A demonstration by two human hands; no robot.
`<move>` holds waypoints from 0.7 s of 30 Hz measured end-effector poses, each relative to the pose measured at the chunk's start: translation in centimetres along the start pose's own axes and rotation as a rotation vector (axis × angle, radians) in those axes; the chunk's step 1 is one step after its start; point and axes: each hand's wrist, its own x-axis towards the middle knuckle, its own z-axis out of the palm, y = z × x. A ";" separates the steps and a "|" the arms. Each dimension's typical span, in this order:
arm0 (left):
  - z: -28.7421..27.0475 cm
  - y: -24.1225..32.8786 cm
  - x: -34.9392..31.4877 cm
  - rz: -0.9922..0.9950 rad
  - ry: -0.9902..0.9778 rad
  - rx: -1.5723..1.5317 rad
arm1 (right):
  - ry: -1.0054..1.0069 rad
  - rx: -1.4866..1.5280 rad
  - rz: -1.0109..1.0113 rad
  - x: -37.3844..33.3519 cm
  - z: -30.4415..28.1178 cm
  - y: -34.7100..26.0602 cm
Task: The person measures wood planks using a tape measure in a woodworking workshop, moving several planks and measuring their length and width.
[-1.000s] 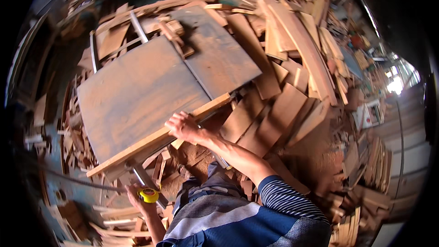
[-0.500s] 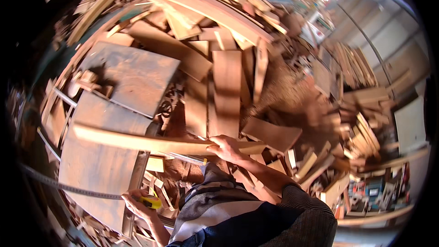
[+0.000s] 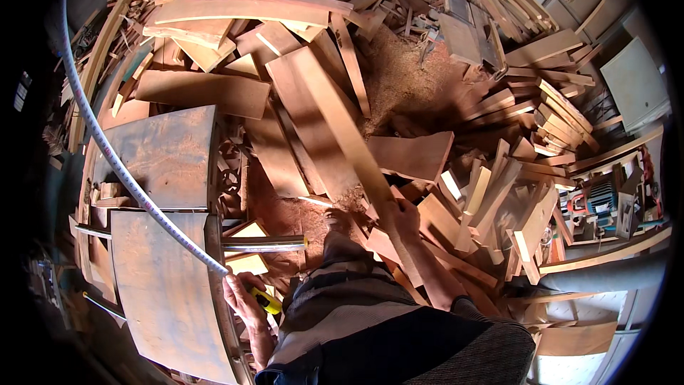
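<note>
My left hand (image 3: 244, 301) is closed on a yellow tape measure (image 3: 268, 302) beside the metal table's right edge. Out of it the long pale blade (image 3: 146, 196) bends up and away to the far left, above the table. My right hand (image 3: 406, 218) grips a long, narrow wooden board (image 3: 340, 122) near its lower part. The board slants from far left to near right, over wider planks. Its lower end passes beside my right forearm.
The metal machine table (image 3: 167, 292) stands at my left, in two sections. Wood offcuts (image 3: 491, 207) lie heaped on the right, with more planks (image 3: 249, 7) piled at the back. Sawdust (image 3: 410, 71) covers ground between the heaps. A metal rail (image 3: 263, 244) juts from the table toward my legs.
The board has swung from lying crosswise over the metal table to pointing away from me, further right. The tape blade now arcs upward instead of reaching left. The view has turned.
</note>
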 end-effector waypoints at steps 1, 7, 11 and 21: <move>0.3 -0.1 0.3 0.008 -0.018 0.041 | 0.031 -0.063 0.025 0.7 -0.5 1.0; 3.5 -1.4 1.0 -0.103 -0.016 0.128 | 0.039 -0.342 0.257 4.8 -4.5 4.6; 7.5 -1.3 1.9 -0.103 -0.014 0.116 | -0.024 -0.439 0.400 7.9 -6.6 8.1; 14.5 -0.7 4.5 -0.058 -0.135 0.233 | -0.209 -0.414 0.389 12.4 -4.7 20.2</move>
